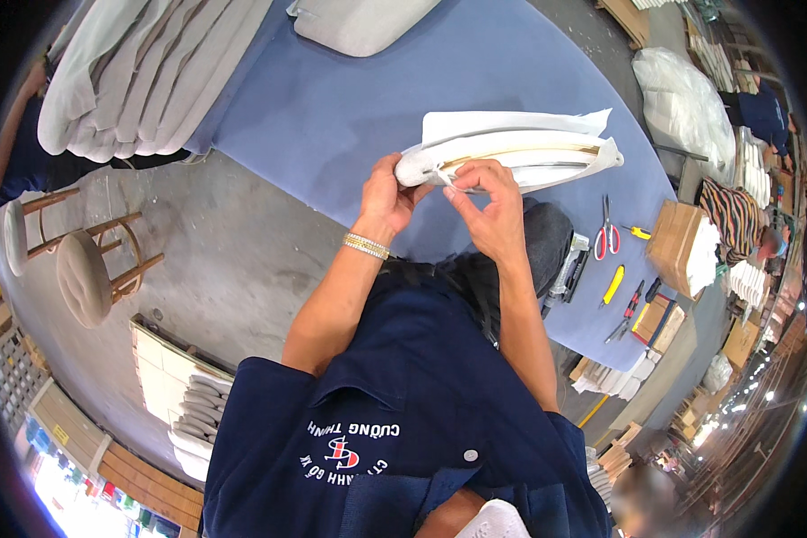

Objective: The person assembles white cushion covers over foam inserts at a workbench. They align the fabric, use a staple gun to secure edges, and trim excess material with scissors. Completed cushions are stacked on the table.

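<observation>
While I look down from the head camera, I see my left hand (387, 193) closed around the near end of a long white padded panel (520, 148), which is held in the air just above the blue desk (350, 108). My right hand (489, 206) is just beside it, and its grip is pinched shut on a thin white strip or fold of fabric at the same end. I cannot tell if a small tool is also between the fingers.

To do this step well, I judge the left hand must keep the panel steady. The right one should pull the fabric evenly and tight along the edge, so no wrinkle stays near the wooden strip that shows inside the cover.

On the desk at my right lie red scissors (607, 235), a yellow cutter (612, 284) and some other small tools. A black tool (567, 267) rests near the desk edge.

For containers, a cardboard box (671, 242) stands at the far right of the desk, with white folded pieces beside it; what is inside I cannot see. A second open box (656, 320) sits lower down, and its contents are too small to tell. A stack of grey cushions (143, 72) lies at the far left.
</observation>
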Demonstrator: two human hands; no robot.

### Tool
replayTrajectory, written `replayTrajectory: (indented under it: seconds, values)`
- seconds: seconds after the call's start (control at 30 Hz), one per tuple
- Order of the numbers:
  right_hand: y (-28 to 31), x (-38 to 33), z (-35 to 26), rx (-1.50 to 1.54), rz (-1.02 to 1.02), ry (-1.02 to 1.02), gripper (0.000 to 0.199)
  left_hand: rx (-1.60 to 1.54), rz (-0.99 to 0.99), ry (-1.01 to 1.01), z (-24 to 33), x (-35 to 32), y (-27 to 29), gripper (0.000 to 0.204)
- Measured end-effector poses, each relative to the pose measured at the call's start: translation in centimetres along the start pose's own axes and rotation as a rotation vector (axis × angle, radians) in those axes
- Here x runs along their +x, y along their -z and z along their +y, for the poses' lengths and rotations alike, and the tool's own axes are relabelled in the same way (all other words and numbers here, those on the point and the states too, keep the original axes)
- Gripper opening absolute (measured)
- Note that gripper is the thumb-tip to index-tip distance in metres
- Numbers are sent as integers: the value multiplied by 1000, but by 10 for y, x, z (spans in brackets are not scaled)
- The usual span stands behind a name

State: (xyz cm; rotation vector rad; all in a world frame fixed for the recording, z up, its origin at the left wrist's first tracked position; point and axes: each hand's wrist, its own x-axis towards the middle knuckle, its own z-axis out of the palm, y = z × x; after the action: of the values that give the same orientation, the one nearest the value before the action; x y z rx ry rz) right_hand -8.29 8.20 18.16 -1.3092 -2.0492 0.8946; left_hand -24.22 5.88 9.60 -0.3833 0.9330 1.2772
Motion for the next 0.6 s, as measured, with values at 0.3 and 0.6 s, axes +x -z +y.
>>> replayTrajectory:
  seconds: [0.3,0.6]
  values:
    - [23,-1,-19,162,16,11,13,310,-177,-79,40,-22,-35,69]
    - [18,20,-138,637,-114,145,7,1187,-343,-501,206,-158,-106,59]
